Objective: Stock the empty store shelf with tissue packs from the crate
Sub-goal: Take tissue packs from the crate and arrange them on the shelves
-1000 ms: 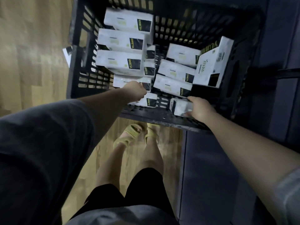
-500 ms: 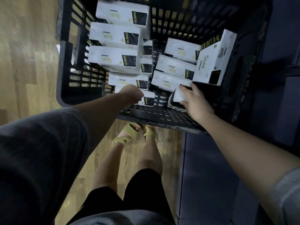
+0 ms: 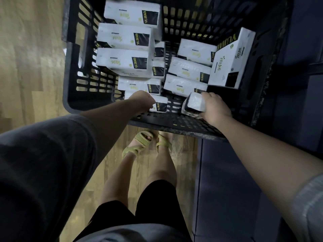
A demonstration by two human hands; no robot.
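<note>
A black slatted crate [image 3: 70, 75] stands in front of me with several white tissue packs inside. My left hand [image 3: 142, 101] reaches over the near rim and grips a flat tissue pack [image 3: 160, 105] at the crate's near middle; its fingers are hidden under the hand. My right hand [image 3: 214, 108] grips another tissue pack [image 3: 193, 104], tipped up on end just inside the near rim. One pack [image 3: 230, 58] leans upright against the right wall.
Stacks of packs [image 3: 124, 37] fill the crate's left side and three packs [image 3: 189, 69] lie in the middle. Wooden floor [image 3: 26, 58] spreads to the left. A dark blue shelf unit [image 3: 236, 189] runs along the right. My legs and sandals [image 3: 139, 144] are below the crate.
My right hand has lifted its pack off the crate floor and tipped it up on end. My left hand has stayed on its pack. The camera has moved closer to the crate.
</note>
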